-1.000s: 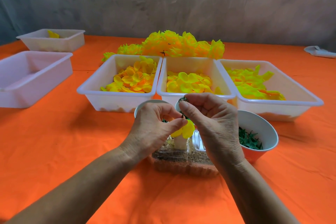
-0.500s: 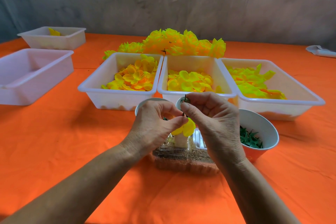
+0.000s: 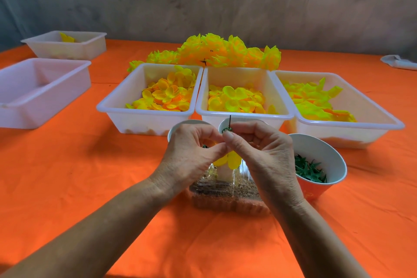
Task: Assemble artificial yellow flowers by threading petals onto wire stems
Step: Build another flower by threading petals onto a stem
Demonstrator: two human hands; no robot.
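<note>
Both hands are pinching: the left hand (image 3: 189, 153) is gripping the yellow petal (image 3: 232, 160), the right hand (image 3: 259, 151) the wire stem (image 3: 230, 121), risking tearing the petal if the 2 are misaligning.

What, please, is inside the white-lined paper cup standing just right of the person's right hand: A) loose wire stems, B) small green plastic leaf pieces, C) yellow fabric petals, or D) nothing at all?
B: the white-lined paper cup holds a heap of small green plastic leaf pieces, while the yellow petals lie in the white tubs behind.
</note>
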